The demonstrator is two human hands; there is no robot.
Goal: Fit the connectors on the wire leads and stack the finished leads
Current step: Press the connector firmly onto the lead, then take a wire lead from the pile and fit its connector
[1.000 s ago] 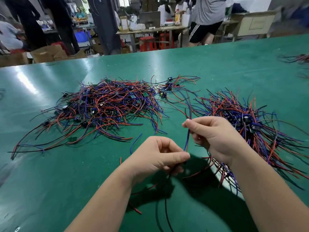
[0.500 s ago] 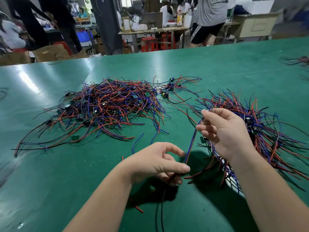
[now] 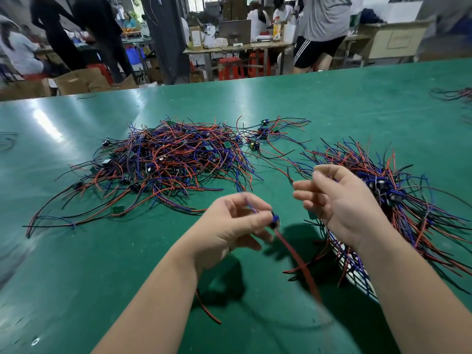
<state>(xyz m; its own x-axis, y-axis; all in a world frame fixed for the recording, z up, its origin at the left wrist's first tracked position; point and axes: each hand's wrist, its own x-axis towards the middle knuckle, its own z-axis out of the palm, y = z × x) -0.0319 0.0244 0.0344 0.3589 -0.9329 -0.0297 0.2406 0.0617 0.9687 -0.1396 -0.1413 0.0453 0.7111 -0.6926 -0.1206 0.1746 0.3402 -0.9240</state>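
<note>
- Head view: the green table (image 3: 332,103) carries a large tangle of red, blue and black wire leads (image 3: 166,164), with small boards and connectors mixed in.
- The left hand (image 3: 229,226) hangs above the table on the near side of that tangle, just right of its near edge. Thumb and fingertips pinch one lead (image 3: 296,259) at its small blue-and-black connector (image 3: 274,221). A blurred red wire runs from the connector down towards the camera, and a short blue strand shows among the fingers.
- The right hand (image 3: 339,205) is right of the tangle, apart from the left hand. Its fingers are loosely curled, and no wire shows between them, though blur softens the fingertips.
- A second heap of leads (image 3: 398,200) lies well right of the tangle. The right hand and forearm cover its near left part.
- A few small boards with leads (image 3: 258,139) sit at the tangle's far right corner.
- A loose green circuit board (image 3: 118,210) lies at the tangle's near edge.
- A stray red wire (image 3: 207,309) lies nearer than the tangle, partly hidden under the left forearm.
- Beyond the tangle, past the table's far edge, are a wooden bench (image 3: 235,47), red stools (image 3: 229,67), cardboard boxes (image 3: 79,81) and several people.
</note>
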